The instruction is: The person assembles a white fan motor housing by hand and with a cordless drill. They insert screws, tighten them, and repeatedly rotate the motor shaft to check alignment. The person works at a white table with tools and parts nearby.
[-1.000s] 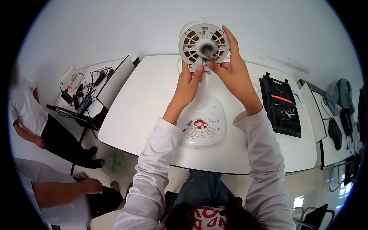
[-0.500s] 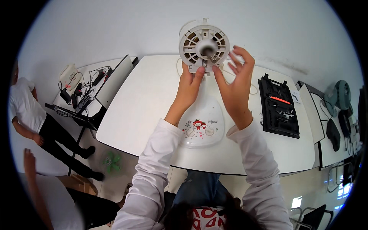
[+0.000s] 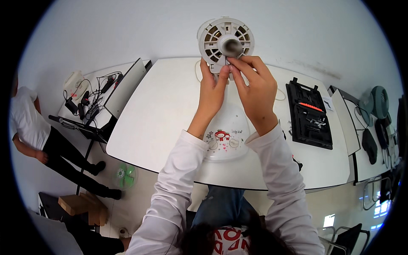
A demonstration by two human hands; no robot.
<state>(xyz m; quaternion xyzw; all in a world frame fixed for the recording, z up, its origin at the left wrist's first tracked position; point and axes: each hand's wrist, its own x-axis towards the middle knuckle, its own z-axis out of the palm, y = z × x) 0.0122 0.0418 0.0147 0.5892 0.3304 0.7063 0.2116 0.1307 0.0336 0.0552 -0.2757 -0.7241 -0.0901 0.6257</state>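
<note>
Both hands are raised to the round white fan motor housing (image 3: 225, 42), which stands upright above the far edge of the white table (image 3: 157, 114). The left hand (image 3: 212, 87) grips the lower left of the housing, fingers curled against its rim. The right hand (image 3: 255, 87) is closed at the lower middle, fingertips pinched just under the grey hub; it may be pinching a small part there, but the view is too small to tell. Below the hands, the fan's white base (image 3: 225, 136), with its two knobs and a little red picture, rests on the table near the person's edge. To the right lies an open black tool case (image 3: 308, 114). A small green fan (image 3: 123, 175) sits on the floor to the left, near another person (image 3: 29, 123) in a white shirt.
</note>
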